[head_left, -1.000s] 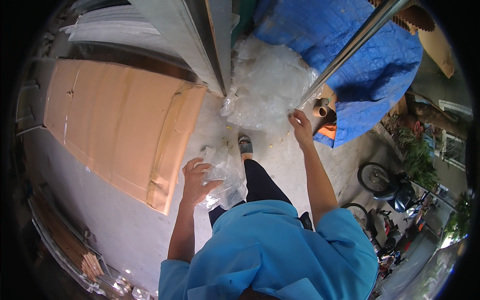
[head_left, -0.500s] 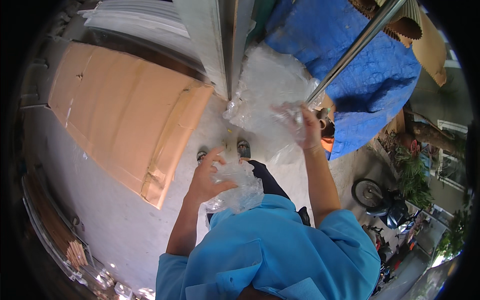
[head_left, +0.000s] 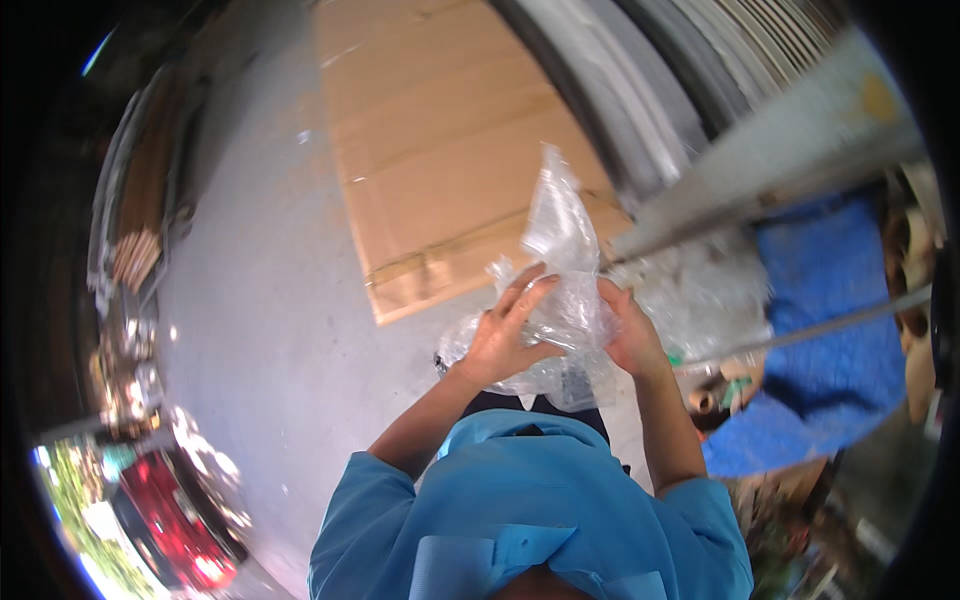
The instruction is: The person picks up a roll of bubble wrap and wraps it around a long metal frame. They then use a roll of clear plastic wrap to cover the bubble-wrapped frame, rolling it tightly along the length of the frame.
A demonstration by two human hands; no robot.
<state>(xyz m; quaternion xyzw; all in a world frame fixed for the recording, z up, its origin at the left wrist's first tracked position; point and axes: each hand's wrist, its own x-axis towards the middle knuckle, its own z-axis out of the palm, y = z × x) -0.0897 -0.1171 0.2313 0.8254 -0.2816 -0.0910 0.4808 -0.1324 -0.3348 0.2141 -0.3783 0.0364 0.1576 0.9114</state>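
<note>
A crumpled piece of clear plastic wrap (head_left: 567, 285) is gathered between my hands in front of my waist, with one narrow end sticking up away from me. My left hand (head_left: 497, 342) is bent round its left side, thumb and fingers against the film. On the other side, my right hand (head_left: 632, 330) grips the wrap's edge, its fingers partly hidden by the plastic. Loose folds droop below the left hand near my legs.
A large flat cardboard sheet (head_left: 450, 130) lies ahead on the grey floor. To the right are a metal post (head_left: 770, 165), more clear plastic (head_left: 700, 295), a metal pole (head_left: 830, 322) and a blue tarp (head_left: 840, 370). A red car (head_left: 178, 510) stands far left.
My view has turned left, so the cardboard now lies straight ahead. My right hand has come from the plastic pile beside the pole toward my left hand, and both hold the wrap together.
</note>
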